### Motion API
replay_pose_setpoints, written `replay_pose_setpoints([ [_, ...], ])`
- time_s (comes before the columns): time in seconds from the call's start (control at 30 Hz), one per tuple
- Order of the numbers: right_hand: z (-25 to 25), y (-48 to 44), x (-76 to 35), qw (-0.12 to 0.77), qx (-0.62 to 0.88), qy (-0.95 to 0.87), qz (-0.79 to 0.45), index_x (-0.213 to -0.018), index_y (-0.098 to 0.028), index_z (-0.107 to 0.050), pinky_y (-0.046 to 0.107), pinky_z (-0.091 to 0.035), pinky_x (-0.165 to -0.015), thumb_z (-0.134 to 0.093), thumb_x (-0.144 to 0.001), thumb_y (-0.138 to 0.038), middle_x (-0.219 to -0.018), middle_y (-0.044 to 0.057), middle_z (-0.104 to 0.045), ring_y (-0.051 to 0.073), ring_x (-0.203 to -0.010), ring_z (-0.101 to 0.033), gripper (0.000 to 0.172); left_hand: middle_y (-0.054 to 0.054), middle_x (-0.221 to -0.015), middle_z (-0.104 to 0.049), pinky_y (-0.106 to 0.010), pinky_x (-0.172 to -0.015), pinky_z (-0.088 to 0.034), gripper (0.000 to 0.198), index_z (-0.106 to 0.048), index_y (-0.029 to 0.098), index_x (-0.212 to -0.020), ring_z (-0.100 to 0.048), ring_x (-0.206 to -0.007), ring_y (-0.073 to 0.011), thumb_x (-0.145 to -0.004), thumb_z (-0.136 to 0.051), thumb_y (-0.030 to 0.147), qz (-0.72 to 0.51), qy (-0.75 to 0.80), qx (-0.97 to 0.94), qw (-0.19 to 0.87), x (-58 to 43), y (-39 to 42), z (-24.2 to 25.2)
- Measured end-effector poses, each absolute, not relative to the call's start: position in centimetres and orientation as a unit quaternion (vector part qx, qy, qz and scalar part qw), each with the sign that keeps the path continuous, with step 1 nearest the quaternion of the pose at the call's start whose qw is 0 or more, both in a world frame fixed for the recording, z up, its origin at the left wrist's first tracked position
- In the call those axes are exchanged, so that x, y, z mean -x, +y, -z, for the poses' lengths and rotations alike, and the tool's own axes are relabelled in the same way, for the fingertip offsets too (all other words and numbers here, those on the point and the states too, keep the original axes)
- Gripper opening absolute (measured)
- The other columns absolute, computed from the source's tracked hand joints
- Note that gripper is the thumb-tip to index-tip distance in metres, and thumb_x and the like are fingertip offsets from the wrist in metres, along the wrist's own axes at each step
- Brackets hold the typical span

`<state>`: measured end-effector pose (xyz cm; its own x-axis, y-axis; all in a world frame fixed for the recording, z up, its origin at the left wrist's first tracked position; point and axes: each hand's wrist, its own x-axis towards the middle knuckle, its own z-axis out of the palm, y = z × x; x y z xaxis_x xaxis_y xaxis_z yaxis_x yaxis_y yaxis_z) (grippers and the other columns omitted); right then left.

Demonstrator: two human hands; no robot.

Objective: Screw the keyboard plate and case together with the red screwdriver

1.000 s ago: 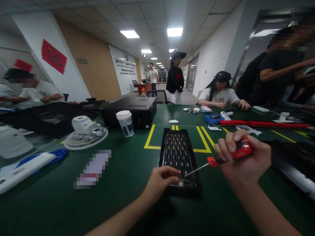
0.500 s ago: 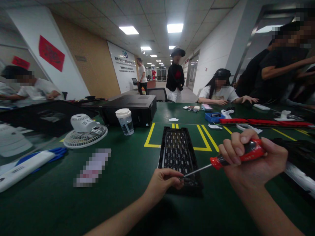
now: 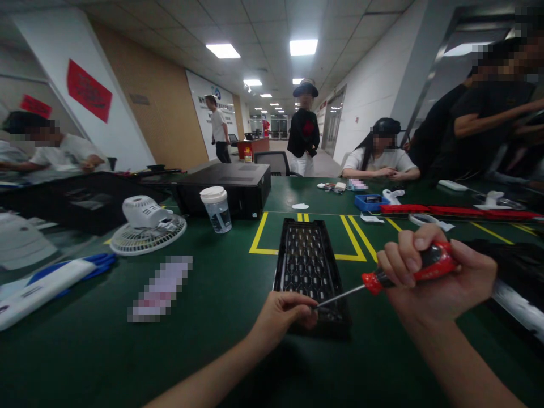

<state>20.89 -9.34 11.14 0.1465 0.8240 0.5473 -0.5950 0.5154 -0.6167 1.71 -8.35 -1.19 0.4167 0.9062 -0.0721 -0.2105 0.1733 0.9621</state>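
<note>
A long black perforated tray (image 3: 306, 262) lies on the green table in front of me, with several small screws in its cells. My right hand (image 3: 437, 277) is wrapped round the red handle of a screwdriver (image 3: 385, 279), whose thin shaft slants down to the left. My left hand (image 3: 284, 314) hovers at the tray's near end, its fingers pinched at the screwdriver's tip; what they pinch is too small to make out.
A white desk fan (image 3: 147, 226), a lidded plastic cup (image 3: 216, 210) and a black case (image 3: 227, 190) stand at the left and behind. A blue box (image 3: 370, 202) and red strips (image 3: 454, 212) lie at the right. Other people sit and stand around the table.
My right hand has moved right and a little down with the screwdriver. My left hand has lifted off the tray's near end and pinches at the tip. A person behind has walked left.
</note>
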Motion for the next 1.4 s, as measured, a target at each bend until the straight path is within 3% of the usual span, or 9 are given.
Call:
replay_pose_setpoints([
  [0.67,-10.9,-10.1,-20.9,0.671,0.098,-0.542,-0.497,-0.065,-0.019,-0.056,0.024,-0.034,-0.031,-0.047,-0.072,-0.038,-0.043,-0.001,-0.046,0.011,-0.032,-0.041,0.023,-0.006,-0.068,-0.067,-0.025,-0.061,-0.05,0.032,-0.065,0.008,-0.089,-0.062,-0.057,-0.0106,-0.071,-0.064,0.034,-0.345,0.326,-0.467,0.746,-1.9,-8.5,2.4],
  [0.87,-11.3,-10.0,-21.0,0.693,0.112,-0.527,-0.48,-0.062,-0.019,-0.055,0.022,-0.031,-0.03,-0.046,-0.072,-0.038,-0.041,-0.002,-0.044,0.01,-0.031,-0.038,0.023,-0.005,-0.067,-0.065,-0.026,-0.057,-0.05,0.053,-0.052,0.011,-0.115,-0.063,-0.059,-0.0131,-0.075,-0.056,0.045,-0.325,0.334,-0.52,0.716,-1.4,-8.0,1.3],
  [1.0,-11.7,-9.4,-21.0,0.706,0.121,-0.516,-0.47,-0.062,-0.019,-0.054,0.021,-0.028,-0.029,-0.044,-0.073,-0.036,-0.041,-0.003,-0.042,0.009,-0.029,-0.036,0.023,-0.002,-0.065,-0.062,-0.024,-0.053,-0.046,0.051,-0.053,0.013,-0.112,-0.058,-0.054,-0.0113,-0.083,-0.036,0.052,-0.366,0.408,-0.623,0.559,0.2,-6.6,0.2],
  [1.17,-11.9,-7.4,-20.4,0.697,0.131,-0.521,-0.475,-0.064,-0.019,-0.052,0.021,-0.029,-0.03,-0.043,-0.075,-0.034,-0.044,-0.003,-0.045,0.009,-0.03,-0.037,0.021,-0.005,-0.1,-0.063,-0.028,-0.079,-0.044,0.031,-0.059,0.022,-0.105,-0.059,-0.086,-0.0166,-0.083,-0.042,0.037,-0.331,0.544,-0.737,0.226,2.5,-4.3,0.4],
  [1.4,-10.6,-3.8,-18.0,0.652,0.152,-0.533,-0.517,-0.065,-0.018,-0.049,0.019,-0.031,-0.031,-0.046,-0.076,-0.031,-0.046,-0.004,-0.049,0.008,-0.031,-0.039,0.017,-0.008,-0.1,-0.065,-0.03,-0.083,-0.042,0.041,-0.051,0.022,-0.119,-0.06,-0.093,-0.0198,-0.087,-0.035,0.041,-0.207,0.606,-0.754,0.145,3.1,-3.2,2.4],
])
